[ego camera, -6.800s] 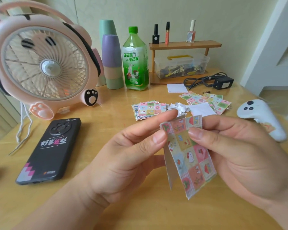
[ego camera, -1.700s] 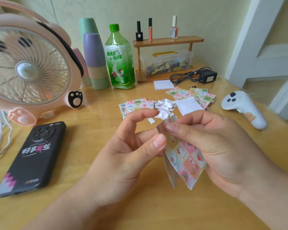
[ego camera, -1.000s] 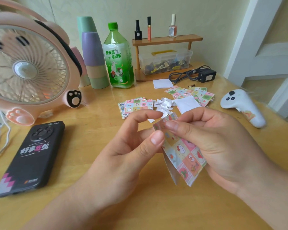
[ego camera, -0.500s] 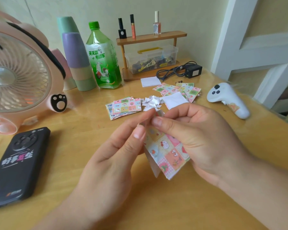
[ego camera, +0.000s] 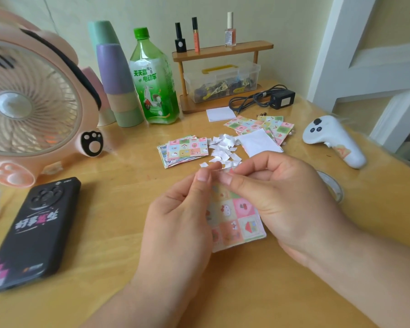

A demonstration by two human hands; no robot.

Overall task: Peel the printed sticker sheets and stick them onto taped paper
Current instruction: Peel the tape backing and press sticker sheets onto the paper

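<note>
Above the wooden table [ego camera: 104, 221], a printed sticker sheet [ego camera: 234, 216] hangs between both hands. The left hand [ego camera: 182, 223] pinches its top edge with thumb and forefinger together, and the right hand [ego camera: 284, 197] clamps the same edge just beside it. Beyond the fingers lies a heap of torn white backing scraps [ego camera: 223, 150], with a stack of sticker sheets [ego camera: 184, 150] to its left and white paper [ego camera: 258, 143] over more sheets to its right. A black phone [ego camera: 33, 233] lies left.

We see a glossy wood table [ego camera: 104, 233], paper sticker sheet [ego camera: 237, 216] — smooth plastic fan [ego camera: 33, 114], matt black phone [ego camera: 31, 235].
</note>
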